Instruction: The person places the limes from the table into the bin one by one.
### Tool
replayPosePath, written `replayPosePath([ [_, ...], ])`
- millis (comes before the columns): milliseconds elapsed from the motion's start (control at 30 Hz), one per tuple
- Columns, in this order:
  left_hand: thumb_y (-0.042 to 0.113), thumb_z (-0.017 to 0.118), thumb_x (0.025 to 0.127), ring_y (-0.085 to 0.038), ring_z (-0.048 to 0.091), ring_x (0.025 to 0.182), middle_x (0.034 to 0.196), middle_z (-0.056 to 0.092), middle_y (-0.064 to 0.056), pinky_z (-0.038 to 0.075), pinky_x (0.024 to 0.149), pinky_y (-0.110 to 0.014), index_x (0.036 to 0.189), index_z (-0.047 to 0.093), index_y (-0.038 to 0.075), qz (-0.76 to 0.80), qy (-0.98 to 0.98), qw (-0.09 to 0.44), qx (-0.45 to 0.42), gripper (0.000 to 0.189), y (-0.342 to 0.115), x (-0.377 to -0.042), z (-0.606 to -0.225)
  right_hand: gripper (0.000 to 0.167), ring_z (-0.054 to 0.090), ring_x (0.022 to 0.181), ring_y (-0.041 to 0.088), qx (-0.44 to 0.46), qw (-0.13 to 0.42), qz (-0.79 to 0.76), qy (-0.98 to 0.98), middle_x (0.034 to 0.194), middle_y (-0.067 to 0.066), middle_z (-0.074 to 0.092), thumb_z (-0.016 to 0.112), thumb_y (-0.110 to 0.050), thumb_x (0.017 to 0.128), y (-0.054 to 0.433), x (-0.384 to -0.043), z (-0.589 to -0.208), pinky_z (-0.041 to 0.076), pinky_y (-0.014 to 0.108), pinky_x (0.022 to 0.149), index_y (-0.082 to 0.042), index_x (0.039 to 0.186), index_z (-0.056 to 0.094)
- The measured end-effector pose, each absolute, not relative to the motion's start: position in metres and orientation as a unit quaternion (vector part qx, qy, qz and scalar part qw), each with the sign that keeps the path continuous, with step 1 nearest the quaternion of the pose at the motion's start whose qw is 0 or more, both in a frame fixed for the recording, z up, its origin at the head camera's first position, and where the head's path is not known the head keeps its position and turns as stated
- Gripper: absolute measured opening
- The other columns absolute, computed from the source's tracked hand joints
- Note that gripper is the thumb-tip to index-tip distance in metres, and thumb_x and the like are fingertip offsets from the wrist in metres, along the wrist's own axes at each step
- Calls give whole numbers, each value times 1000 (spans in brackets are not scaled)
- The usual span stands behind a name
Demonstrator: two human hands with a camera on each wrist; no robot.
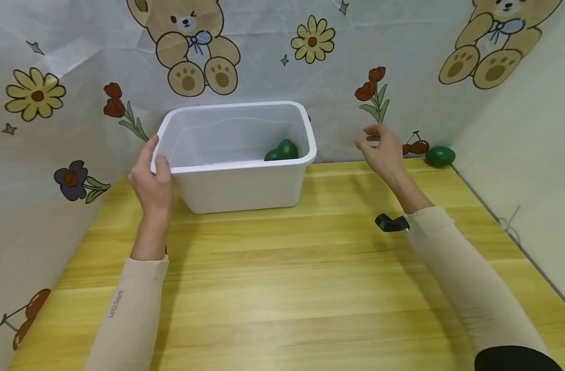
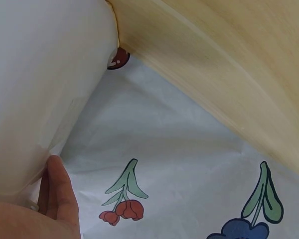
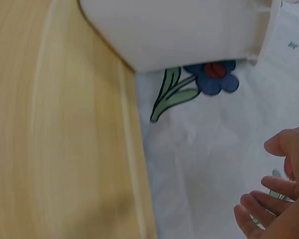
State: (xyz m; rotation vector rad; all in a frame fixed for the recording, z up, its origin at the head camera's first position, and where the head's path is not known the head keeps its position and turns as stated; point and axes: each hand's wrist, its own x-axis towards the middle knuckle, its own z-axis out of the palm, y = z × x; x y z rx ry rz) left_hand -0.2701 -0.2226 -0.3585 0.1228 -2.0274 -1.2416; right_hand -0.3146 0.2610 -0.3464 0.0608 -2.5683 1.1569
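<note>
A white plastic bin (image 1: 236,188) stands at the back of the wooden table. My left hand (image 1: 153,183) grips its left rim near the front corner, thumb toward the front side. In the left wrist view the fingers (image 2: 62,191) lie along the bin's outer wall (image 2: 40,89). Two smooth green rounded objects (image 1: 288,149) lie in the bin's right end, partly hidden by the front rim. Right of the bin, my right hand (image 1: 381,152) hovers with loosely bent fingers, holding nothing. Another green oval object (image 1: 440,156) lies at the table's back right corner.
Behind the table hangs a pale cloth (image 1: 263,67) printed with bears and flowers, close to the bin's back. A plain light wall (image 1: 528,154) borders the right side. The wooden tabletop (image 1: 282,288) stretches in front of the bin.
</note>
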Motion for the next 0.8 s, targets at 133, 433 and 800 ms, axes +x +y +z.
replayPosePath([
  [133, 28, 46, 98, -13, 65, 132, 143, 67, 6, 54, 109, -42, 144, 67, 22, -485, -789, 374, 45, 51, -224, -271, -358, 55, 56, 134, 44, -7, 158, 390, -907, 148, 26, 56, 59, -32, 105, 279, -319, -355, 50, 60, 108, 1, 149, 51],
  [433, 27, 46, 98, -13, 66, 130, 142, 68, 4, 55, 107, -42, 143, 67, 21, -476, -791, 381, 48, 51, -225, -269, -357, 56, 56, 125, 49, -39, 156, 333, -929, 141, 33, 56, 54, -29, 105, 336, -327, -368, 45, 63, 108, 7, 147, 48],
  [800, 27, 46, 96, -13, 67, 128, 139, 70, 3, 56, 107, -44, 141, 69, 20, -473, -789, 390, 39, 51, -225, -275, -363, 74, 31, 147, 50, -170, 150, 365, -903, 162, 32, 29, 46, -38, 101, 397, -326, -384, 35, 63, 116, 5, 159, 31],
])
